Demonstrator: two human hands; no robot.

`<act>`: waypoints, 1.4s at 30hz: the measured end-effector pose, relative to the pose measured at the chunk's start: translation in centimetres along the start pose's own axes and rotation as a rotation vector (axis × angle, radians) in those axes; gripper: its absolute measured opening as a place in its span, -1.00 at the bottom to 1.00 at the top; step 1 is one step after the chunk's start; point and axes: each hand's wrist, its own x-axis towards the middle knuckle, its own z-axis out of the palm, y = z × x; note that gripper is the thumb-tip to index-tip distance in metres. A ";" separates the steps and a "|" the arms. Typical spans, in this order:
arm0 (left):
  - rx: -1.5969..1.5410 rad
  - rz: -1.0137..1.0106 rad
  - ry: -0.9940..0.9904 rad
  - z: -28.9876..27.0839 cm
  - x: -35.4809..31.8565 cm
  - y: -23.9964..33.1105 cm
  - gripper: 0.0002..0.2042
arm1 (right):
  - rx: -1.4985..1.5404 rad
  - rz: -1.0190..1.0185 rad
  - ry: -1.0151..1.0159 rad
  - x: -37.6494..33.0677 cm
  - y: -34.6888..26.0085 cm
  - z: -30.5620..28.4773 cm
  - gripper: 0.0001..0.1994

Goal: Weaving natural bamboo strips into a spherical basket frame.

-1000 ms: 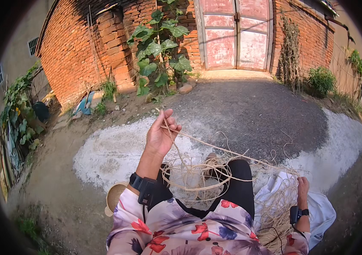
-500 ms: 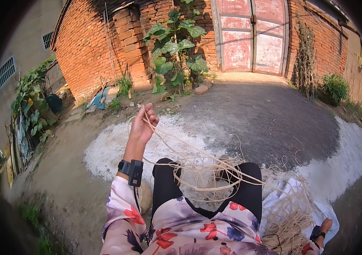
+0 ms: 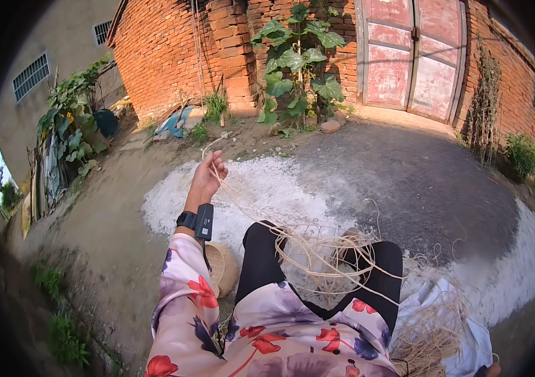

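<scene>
My left hand (image 3: 208, 177) is raised out ahead, its fingers curled round a thin straw-coloured cord (image 3: 242, 200). The cord's loose end bends up above the fingers. From this hand, strands slope down to an openwork round frame (image 3: 324, 271) of the same pale cord, which sits between my knees. At the lower right rim only a bit of my right hand (image 3: 494, 369) shows; its fingers cannot be made out. Close to it, a tangled heap of cord (image 3: 428, 345) lies on a white cloth (image 3: 478, 342).
A round woven straw piece (image 3: 222, 270) lies beside my left thigh. White gravel (image 3: 179, 198) and dark grit (image 3: 431, 169) cover the ground ahead. Farther off are a leafy climbing plant (image 3: 296, 60), a brick wall (image 3: 160, 69) and a faded red double door (image 3: 393, 63).
The view has turned left. My right hand has moved lower, almost out of the picture. My left hand stays raised with the cord, whose strands now hang slacker over the frame.
</scene>
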 end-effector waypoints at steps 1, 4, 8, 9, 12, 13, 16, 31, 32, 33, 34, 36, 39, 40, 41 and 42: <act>-0.018 -0.005 0.047 0.3 -0.3 0.3 -0.70 | 0.055 -0.009 -0.007 0.5 -1.0 -0.1 -0.64; 0.002 0.021 -0.136 3.8 -1.5 -0.1 -0.70 | 0.487 -0.103 0.031 2.3 -9.4 -1.5 -0.73; 0.105 0.067 -0.399 12.1 -4.9 -2.1 -0.69 | 1.195 -0.422 0.082 0.2 -30.3 -14.3 -0.82; 0.120 0.074 -0.507 14.2 -6.2 -2.8 -0.69 | 1.366 -0.554 0.101 -2.1 -35.0 -19.4 -0.81; 0.077 0.012 -0.676 19.7 -9.9 -5.1 -0.68 | 1.718 -0.942 -0.057 -11.0 -44.5 -34.3 -0.68; 0.074 -0.007 -0.703 21.1 -11.1 -6.0 -0.68 | 1.710 -1.094 -0.029 -14.0 -45.9 -38.2 -0.60; 0.054 -0.066 -0.857 24.1 -14.0 -8.1 -0.68 | 1.558 -1.390 0.130 -20.5 -48.7 -47.1 -0.40; -0.055 0.108 -0.587 21.2 -9.0 -3.9 -0.54 | 1.826 -1.282 -1.435 -24.9 -47.9 -43.6 -0.70; -0.103 0.095 -0.521 20.9 -8.4 -4.0 -0.50 | 1.830 -1.291 -1.415 -24.9 -47.7 -43.4 -0.70; -0.140 0.109 -0.611 20.7 -8.3 -4.7 -0.50 | 1.846 -1.276 -1.325 -25.0 -47.5 -43.5 -0.70; -0.188 0.046 -0.502 20.6 -8.6 -5.6 -0.45 | 1.819 -1.193 -1.238 -25.0 -47.4 -43.7 -0.71; -0.235 -0.101 -0.389 21.2 -10.3 -8.5 -0.26 | 2.048 -1.102 -1.220 -24.9 -47.4 -44.7 -0.72; -0.146 -0.364 -0.685 23.2 -16.0 -14.7 -0.19 | 2.442 -0.883 -1.160 -23.9 -47.2 -46.7 -0.73; -0.090 -0.415 -0.833 23.9 -18.0 -16.3 -0.14 | 2.434 -0.792 -1.097 -23.6 -47.1 -47.4 -0.73; -0.099 -0.444 -0.872 24.8 -19.8 -17.8 -0.14 | 2.484 -0.812 -1.018 -23.4 -47.0 -48.0 -0.74; 0.022 -0.284 -0.930 25.6 -21.6 -19.0 -0.18 | 2.526 -0.843 -0.976 -22.9 -46.6 -48.3 -0.75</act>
